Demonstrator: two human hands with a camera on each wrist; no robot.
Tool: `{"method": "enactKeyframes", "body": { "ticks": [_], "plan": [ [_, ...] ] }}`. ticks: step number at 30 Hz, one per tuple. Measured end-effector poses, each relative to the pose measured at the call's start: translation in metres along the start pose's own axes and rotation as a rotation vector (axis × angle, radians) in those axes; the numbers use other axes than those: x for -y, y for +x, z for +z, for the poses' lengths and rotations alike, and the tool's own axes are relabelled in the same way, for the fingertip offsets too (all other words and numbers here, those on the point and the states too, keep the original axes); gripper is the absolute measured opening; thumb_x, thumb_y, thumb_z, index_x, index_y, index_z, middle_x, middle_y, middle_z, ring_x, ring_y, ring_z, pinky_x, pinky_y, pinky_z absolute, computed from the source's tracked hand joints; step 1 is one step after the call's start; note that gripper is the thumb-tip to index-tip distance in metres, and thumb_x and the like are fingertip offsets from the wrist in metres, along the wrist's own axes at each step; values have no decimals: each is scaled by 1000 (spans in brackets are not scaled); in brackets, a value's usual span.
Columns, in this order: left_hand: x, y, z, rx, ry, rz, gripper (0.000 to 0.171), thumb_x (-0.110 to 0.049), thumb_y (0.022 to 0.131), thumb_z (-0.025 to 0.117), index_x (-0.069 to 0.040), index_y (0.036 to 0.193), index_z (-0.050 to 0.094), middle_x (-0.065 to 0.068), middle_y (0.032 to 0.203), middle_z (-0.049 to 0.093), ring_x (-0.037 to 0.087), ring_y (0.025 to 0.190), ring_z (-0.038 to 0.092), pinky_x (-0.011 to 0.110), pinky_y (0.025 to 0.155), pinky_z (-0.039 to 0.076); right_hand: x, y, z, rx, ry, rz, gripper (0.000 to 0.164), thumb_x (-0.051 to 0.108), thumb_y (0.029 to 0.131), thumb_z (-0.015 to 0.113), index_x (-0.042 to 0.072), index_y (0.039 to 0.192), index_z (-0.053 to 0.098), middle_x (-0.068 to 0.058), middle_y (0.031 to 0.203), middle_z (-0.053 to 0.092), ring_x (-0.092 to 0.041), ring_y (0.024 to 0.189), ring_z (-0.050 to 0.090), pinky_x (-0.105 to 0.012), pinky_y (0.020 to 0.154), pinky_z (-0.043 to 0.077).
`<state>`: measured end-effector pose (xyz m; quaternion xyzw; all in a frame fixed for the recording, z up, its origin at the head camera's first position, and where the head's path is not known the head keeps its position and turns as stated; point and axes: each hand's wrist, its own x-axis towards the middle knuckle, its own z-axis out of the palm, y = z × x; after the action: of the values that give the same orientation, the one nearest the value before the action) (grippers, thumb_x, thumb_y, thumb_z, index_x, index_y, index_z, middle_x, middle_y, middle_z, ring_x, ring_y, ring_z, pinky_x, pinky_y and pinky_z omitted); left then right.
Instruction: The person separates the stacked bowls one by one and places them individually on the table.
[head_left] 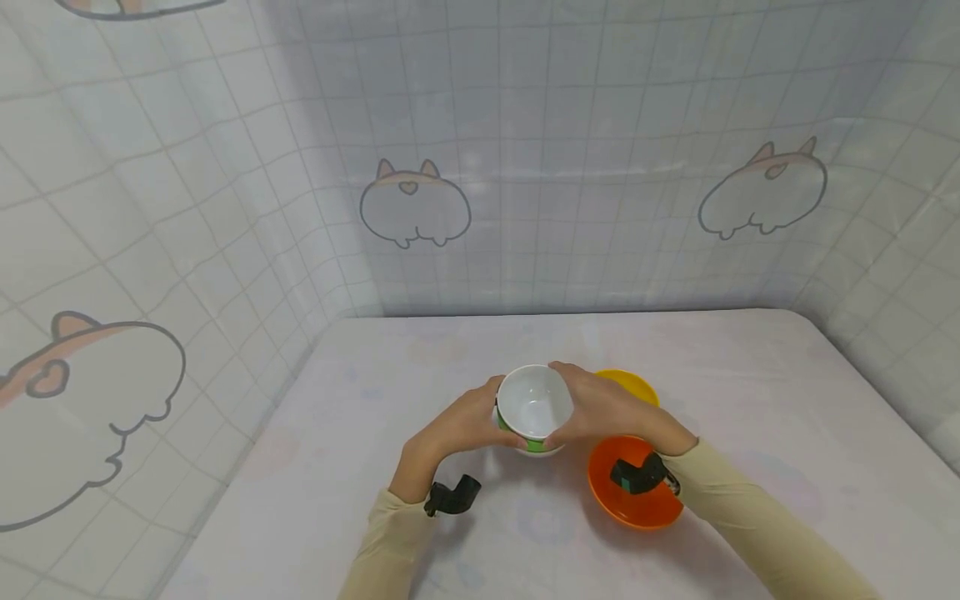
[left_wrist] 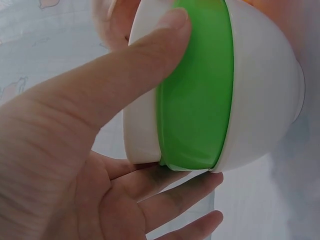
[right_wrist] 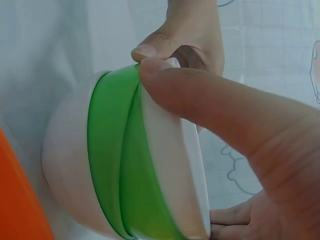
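Both hands hold a nested stack of bowls near the middle of the table. On top is a white bowl (head_left: 534, 402), its inside facing up. Under its rim shows a green band of bowl (left_wrist: 200, 105), and below that a white bowl (left_wrist: 262, 90) forms the bottom. My left hand (head_left: 477, 417) grips the left side, thumb across the near face and fingers round the far side. From the right, my right hand (head_left: 600, 407) grips likewise, its thumb near the left thumb. In the right wrist view two green bands (right_wrist: 107, 125) lie slightly askew.
An orange bowl (head_left: 626, 504) stands to the right of the stack, partly under the right wrist. Behind the right hand a yellow bowl (head_left: 632, 383) is partly hidden. The pale table (head_left: 390, 375) meets a grid-patterned curtain (head_left: 570, 250) at the back and sides.
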<state>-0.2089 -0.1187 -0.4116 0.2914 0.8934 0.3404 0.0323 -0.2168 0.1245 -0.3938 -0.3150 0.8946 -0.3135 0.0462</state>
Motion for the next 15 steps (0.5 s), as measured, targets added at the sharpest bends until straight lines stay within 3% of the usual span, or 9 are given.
{"method": "enactKeyframes", "body": {
  "ticks": [15],
  "plan": [
    [0, 0, 1, 10, -5, -50, 97, -39, 68, 88, -2, 143, 37, 8, 133, 53, 20, 116, 54, 39, 95, 46, 0, -4, -2, -73, -22, 23, 111, 53, 65, 85, -1, 146, 31, -13, 135, 47, -26, 109, 53, -41, 83, 53]
  ]
}}
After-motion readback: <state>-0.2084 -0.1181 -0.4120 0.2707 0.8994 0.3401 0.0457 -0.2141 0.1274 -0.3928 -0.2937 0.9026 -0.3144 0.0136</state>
